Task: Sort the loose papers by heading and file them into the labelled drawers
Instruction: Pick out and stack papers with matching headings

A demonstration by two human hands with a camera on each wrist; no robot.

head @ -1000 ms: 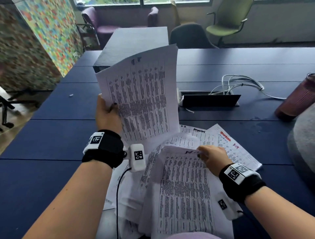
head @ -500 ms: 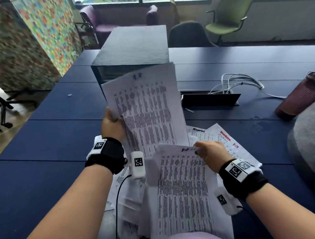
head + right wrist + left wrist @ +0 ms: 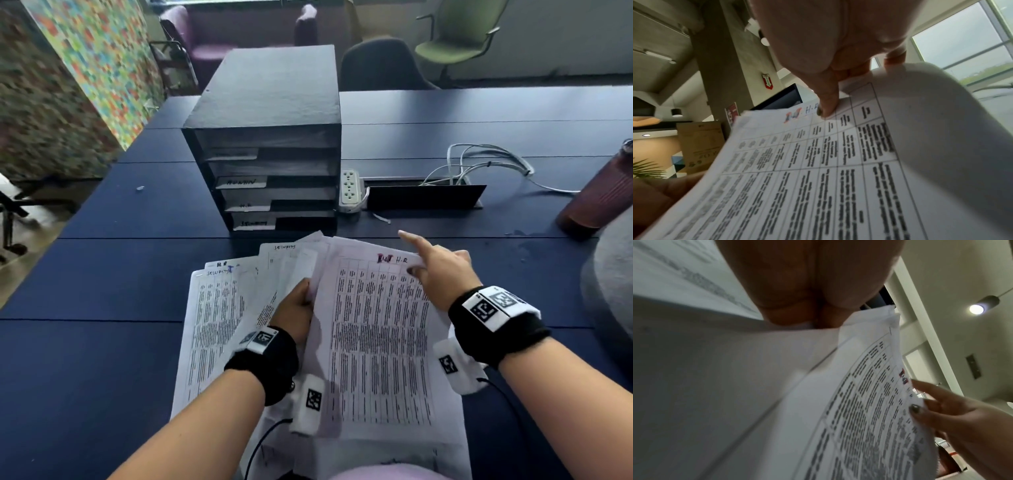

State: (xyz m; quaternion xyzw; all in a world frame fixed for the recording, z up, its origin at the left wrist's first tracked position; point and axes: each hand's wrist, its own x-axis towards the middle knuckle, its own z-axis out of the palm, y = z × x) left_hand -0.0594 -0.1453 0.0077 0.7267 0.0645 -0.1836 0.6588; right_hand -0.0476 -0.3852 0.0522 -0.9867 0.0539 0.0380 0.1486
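Blue table [image 3: 102, 342], drawer unit [image 3: 270, 144] at 12 o'clock, left hand [image 3: 296, 310] gripping fanned papers [image 3: 219, 329], right hand [image 3: 442, 274] pinching H.R sheet [image 3: 373, 342], index finger extended.

On the counter [image 3: 102, 281] a drawer unit [image 3: 270, 144] stands behind a fan of papers [image 3: 373, 342]. A power strip [image 3: 349, 190] lies just right of the unit, a cable hatch [image 3: 424, 197] beside that, cables [image 3: 486, 161] behind it. A bottle [image 3: 599, 195] stands far right. Chairs [image 3: 387, 65] sit beyond the counter.
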